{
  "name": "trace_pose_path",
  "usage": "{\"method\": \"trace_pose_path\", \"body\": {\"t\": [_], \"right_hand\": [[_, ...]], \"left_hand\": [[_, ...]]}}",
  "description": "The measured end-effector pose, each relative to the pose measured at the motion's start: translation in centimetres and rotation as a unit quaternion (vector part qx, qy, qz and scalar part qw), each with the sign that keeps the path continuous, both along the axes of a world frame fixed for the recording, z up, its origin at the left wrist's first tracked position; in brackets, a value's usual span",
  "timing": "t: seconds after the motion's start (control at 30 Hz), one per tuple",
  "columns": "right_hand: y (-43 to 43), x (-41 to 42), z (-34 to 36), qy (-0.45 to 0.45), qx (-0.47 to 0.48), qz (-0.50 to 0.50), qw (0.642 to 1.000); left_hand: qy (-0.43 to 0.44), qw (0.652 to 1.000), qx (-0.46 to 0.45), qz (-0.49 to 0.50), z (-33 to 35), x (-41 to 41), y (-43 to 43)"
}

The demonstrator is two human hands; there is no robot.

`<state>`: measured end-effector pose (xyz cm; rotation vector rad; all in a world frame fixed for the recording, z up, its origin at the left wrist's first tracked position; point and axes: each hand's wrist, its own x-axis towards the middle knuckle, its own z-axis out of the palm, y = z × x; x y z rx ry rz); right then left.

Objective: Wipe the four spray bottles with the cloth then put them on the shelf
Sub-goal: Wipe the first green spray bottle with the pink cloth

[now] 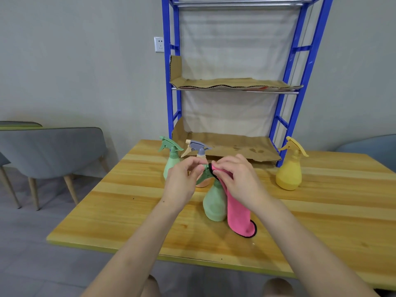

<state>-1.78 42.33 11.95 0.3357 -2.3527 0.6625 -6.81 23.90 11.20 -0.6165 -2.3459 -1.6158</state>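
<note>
Blue metal shelf against the grey wall, its feet on the far edge of the wooden worktop. Brown cardboard sheets line two tiers: one on the middle tier, one on the lowest tier level with the worktop.

Grey upholstered chair on the floor, well to the left of the shelf.

All four spray bottles stand upright on the worktop in front of the shelf:
- yellow bottle just beside the shelf's right foot, apart from the others
- far green bottle near the shelf's left foot
- peach bottle with grey trigger head just right of it, partly hidden behind the hands
- near green bottle further out from the shelf, roughly in front of its middle, between the person's hands

Pink cloth, dark-edged, drapes from the near green bottle's spray head down its right side; the lower end lies on the worktop.

Right hand: fingers curled over the cloth, gripping it against the spray head. Left hand: fingers bent, pinching the front of that same head.

White wall socket just left of the shelf frame, high up.
</note>
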Motion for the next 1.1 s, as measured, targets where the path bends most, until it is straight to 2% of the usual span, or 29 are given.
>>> {"method": "trace_pose_path", "body": {"t": [0.23, 0.4, 0.53, 0.63, 0.73, 1.1], "right_hand": [[1.2, 0.8, -1.6, 0.003, -0.029, -0.034, 0.999], [3.1, 1.6, -1.5, -0.055, -0.023, -0.040, 0.997], [3.1, 2.4, 0.1, -0.108, -0.142, -0.002, 0.984], [2.8, 2.4, 1.5, -0.077, -0.221, 0.009, 0.972], [1.9, 2.3, 2.8, -0.056, -0.259, 0.036, 0.964], [0.6, 1.0, 0.6, -0.133, -0.144, 0.068, 0.978]], "left_hand": [[-0.006, 1.000, -0.009, 0.012, 0.2, 0.2, -0.1], [-0.011, 1.000, -0.018, 0.013, 0.3, 0.5, 0.1], [-0.014, 1.000, -0.008, 0.012, 0.3, 0.5, 0.0], [-0.020, 1.000, -0.001, 0.010, 0.4, 0.5, 0.1], [-0.027, 1.000, 0.012, 0.004, 0.4, 0.5, 0.1], [-0.024, 0.998, 0.048, -0.013, 0.4, 0.9, 0.1]]}}
